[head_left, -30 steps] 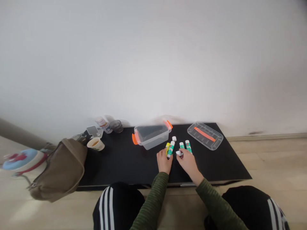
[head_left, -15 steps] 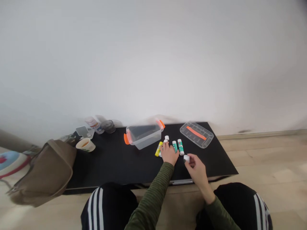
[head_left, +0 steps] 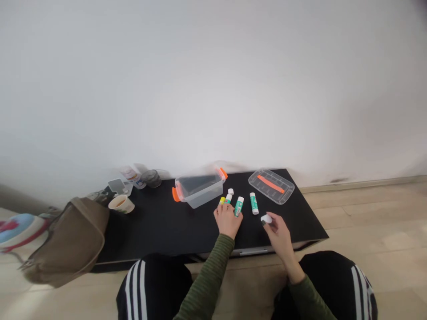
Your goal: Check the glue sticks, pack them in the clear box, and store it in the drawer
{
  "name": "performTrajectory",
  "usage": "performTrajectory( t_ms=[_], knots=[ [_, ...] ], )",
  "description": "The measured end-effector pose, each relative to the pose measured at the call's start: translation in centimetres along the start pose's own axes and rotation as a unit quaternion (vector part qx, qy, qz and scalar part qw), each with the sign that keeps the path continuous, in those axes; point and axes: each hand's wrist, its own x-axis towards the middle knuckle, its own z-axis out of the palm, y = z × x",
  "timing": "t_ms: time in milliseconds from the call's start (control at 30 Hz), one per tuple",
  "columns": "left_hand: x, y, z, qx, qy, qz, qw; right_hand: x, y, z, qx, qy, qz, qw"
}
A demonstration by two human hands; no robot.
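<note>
My left hand (head_left: pixel 227 221) is closed over a cluster of glue sticks on the black table. From under its fingers show a yellow glue stick (head_left: pixel 222 201), a white-capped green glue stick (head_left: pixel 228 198) and another green glue stick (head_left: pixel 239 206); their lower parts are hidden. Behind them sits a small white cap (head_left: pixel 231 191). To the right, apart from the hand, lies a single green and white glue stick (head_left: pixel 254 203). Thumb and fingers of my right hand (head_left: pixel 278 233) pinch a white cap-like piece (head_left: pixel 266 218) just above the table.
A clear plastic box (head_left: pixel 205 195) with orange latches stands behind the glue sticks. Its lid (head_left: pixel 271 186) lies at the right. Farther left are a paper cup (head_left: pixel 122 204) holding a drink, a dark round container (head_left: pixel 151 178) and a brown bag (head_left: pixel 73 240).
My left hand has shifted left, drawing one green glue stick away from the single one on the right. My right hand has moved slightly right, still pinching the white piece.
</note>
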Motion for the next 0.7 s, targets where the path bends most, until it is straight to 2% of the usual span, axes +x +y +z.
performTrajectory(
  t_ms=[133, 333, 433, 533, 700],
  knots=[
    [-2.7, -0.4, -2.5, -0.091, 0.016, -0.002, 0.996, 1.0, 1.7, -0.3, 0.049, 0.022, 0.026, 0.998],
    [-5.3, -0.6, -5.0, -0.224, -0.034, -0.024, 0.974, 1.8, 3.1, -1.1, 0.088, 0.041, 0.072, 0.993],
    [-5.9, -0.4, -5.9, -0.297, -0.092, -0.046, 0.949, 1.3, 2.0, -1.4, 0.12, 0.025, 0.08, 0.989],
    [-6.3, 0.0, -6.9, -0.346, -0.14, -0.053, 0.926, 0.3, -0.3, -1.5, 0.183, -0.027, 0.089, 0.979],
    [-7.0, 0.2, -8.4, -0.359, -0.151, -0.017, 0.921, -1.4, -4.1, -1.5, 0.244, -0.085, 0.087, 0.962]
  ],
)
